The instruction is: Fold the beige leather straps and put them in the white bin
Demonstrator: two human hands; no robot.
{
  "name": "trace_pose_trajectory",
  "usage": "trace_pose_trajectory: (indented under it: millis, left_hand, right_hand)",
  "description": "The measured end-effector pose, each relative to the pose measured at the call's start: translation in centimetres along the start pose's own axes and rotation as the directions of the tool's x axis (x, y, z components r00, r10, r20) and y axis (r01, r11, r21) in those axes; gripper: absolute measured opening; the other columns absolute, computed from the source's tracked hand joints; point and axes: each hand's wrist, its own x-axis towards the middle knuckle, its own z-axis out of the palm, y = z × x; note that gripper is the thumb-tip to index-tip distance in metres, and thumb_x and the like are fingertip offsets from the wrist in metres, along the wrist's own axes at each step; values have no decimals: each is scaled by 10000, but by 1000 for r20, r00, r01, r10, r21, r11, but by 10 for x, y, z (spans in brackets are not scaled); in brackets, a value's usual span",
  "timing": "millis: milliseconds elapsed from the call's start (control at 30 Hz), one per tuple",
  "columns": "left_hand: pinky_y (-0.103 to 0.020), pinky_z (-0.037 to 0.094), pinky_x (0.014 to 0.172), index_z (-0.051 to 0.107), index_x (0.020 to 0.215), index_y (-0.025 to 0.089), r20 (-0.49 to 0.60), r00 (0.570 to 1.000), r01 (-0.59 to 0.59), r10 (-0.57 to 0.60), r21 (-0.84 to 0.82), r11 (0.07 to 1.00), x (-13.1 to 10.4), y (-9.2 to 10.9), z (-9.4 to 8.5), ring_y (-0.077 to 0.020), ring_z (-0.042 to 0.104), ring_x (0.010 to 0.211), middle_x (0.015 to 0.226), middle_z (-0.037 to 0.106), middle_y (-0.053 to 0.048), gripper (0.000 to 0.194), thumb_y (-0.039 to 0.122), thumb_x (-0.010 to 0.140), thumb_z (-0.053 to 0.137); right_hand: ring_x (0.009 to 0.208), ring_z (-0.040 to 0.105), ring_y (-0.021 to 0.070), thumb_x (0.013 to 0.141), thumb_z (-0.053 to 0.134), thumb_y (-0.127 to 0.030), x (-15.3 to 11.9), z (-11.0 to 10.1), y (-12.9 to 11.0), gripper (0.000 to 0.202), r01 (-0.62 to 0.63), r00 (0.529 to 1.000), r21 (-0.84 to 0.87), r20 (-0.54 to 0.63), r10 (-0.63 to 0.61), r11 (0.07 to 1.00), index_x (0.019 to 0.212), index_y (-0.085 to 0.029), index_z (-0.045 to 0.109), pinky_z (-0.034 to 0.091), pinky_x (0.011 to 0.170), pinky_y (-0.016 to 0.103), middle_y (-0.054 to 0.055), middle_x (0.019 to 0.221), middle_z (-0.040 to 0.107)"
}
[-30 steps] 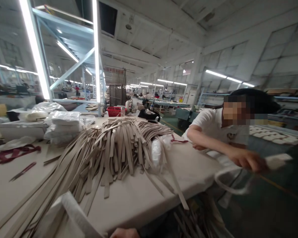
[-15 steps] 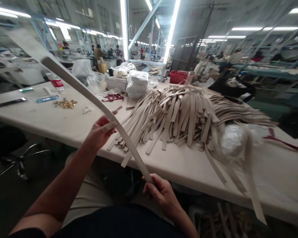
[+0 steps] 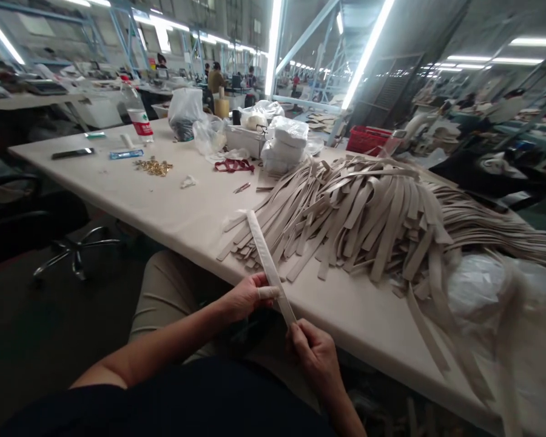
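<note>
A long, narrow beige strap (image 3: pixel 264 252) slants up and away from me over the table's near edge. My right hand (image 3: pixel 316 355) is closed round its near end. Further along, the fingers of my left hand (image 3: pixel 250 296) pinch the strap between thumb and fingers; one finger has a pale wrap on it. The strap's far end is just above the left side of a big heap of similar straps (image 3: pixel 359 212). What lies under my right fingers is hidden.
Small gold metal pieces (image 3: pixel 155 166), a blue packet (image 3: pixel 126 154), a dark phone-like object (image 3: pixel 73 153) and a bottle (image 3: pixel 141 118) lie or stand at the table's left. White plastic-wrapped bundles (image 3: pixel 284 142) and a red basket (image 3: pixel 368 141) are behind. An office chair (image 3: pixel 75 249) stands left.
My left hand has slid down the strap towards my right hand. The strap's raised far end has come down and right, and its other face now shows. The view has turned left.
</note>
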Motion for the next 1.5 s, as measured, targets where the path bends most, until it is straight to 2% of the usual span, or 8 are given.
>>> trace_pose_trajectory:
  millis: [267, 567, 833, 933, 1033, 1167, 1333, 1500]
  left_hand:
    - [-182, 428, 539, 767, 964, 114, -4, 992, -123, 124, 100, 987, -13, 10, -8, -79, 548, 606, 785, 703, -28, 508, 309, 538, 962]
    - [-179, 423, 524, 735, 905, 111, 56, 998, -42, 42, -8, 999, -18, -15, 3, -70, 552, 572, 743, 667, -13, 454, 300, 555, 954]
    - [-162, 427, 480, 650, 1173, 175, -90, 948, -293, 304, 114, 949, 34, 145, -43, -31, 462, 456, 652, 586, 74, 629, 113, 594, 888]
    - [-170, 455, 508, 579, 1354, 236, 16, 878, -471, 479, 209, 857, 29, 193, -39, -39, 470, 460, 629, 573, 87, 761, 129, 651, 849]
    - [-180, 471, 527, 473, 1481, 289, 156, 782, -623, 604, 247, 742, 16, 210, -35, -44, 481, 478, 657, 581, 87, 862, 178, 703, 826]
    - [-180, 476, 530, 444, 1509, 291, 142, 807, -590, 573, 228, 775, 13, 193, -49, -35, 466, 479, 682, 580, 80, 903, 220, 701, 840]
    - [-177, 466, 539, 490, 1474, 270, 1, 899, -433, 438, 145, 889, 22, 134, -70, -32, 465, 485, 672, 545, 83, 900, 249, 668, 889]
    - [-184, 424, 515, 582, 1358, 187, -4, 978, -205, 206, 100, 974, 12, 70, -55, -36, 485, 523, 787, 611, 28, 865, 298, 585, 954]
  right_hand:
    - [520, 509, 123, 943, 521, -677, -11, -16, 18, 554, -40, 985, 36, 167, 33, 999, 872, -143, 653, 402, 511, 229, 16, 643, 575]
    - [537, 490, 119, 941, 547, -660, -17, 0, 17, 541, -8, 999, 59, 35, 6, 998, 775, -150, 617, 399, 523, 224, 11, 624, 543]
    - [563, 548, 125, 982, 525, -609, 11, 7, -11, 503, 80, 975, 128, 196, -105, 988, 1162, -152, 630, 445, 557, 235, 19, 734, 624]
    - [588, 562, 125, 992, 519, -594, 31, 15, -29, 501, 152, 957, 143, 225, -181, 978, 1248, -172, 611, 456, 584, 242, 24, 786, 639]
    - [598, 563, 118, 992, 521, -602, 43, 22, -32, 507, 162, 952, 185, 229, -202, 969, 1250, -178, 620, 446, 587, 235, 27, 800, 637]
    - [549, 542, 111, 961, 536, -655, 44, 30, -9, 554, 117, 959, 212, 229, -166, 970, 1195, -164, 639, 425, 537, 221, 23, 741, 622]
    - [531, 528, 121, 922, 521, -732, 32, 25, 21, 621, 30, 962, 164, 261, -73, 986, 1098, -152, 658, 414, 514, 217, 18, 668, 593]
    - [548, 540, 139, 891, 491, -792, 9, 8, 29, 674, -67, 963, 97, 268, 39, 993, 1030, -153, 653, 429, 540, 245, 22, 700, 587]
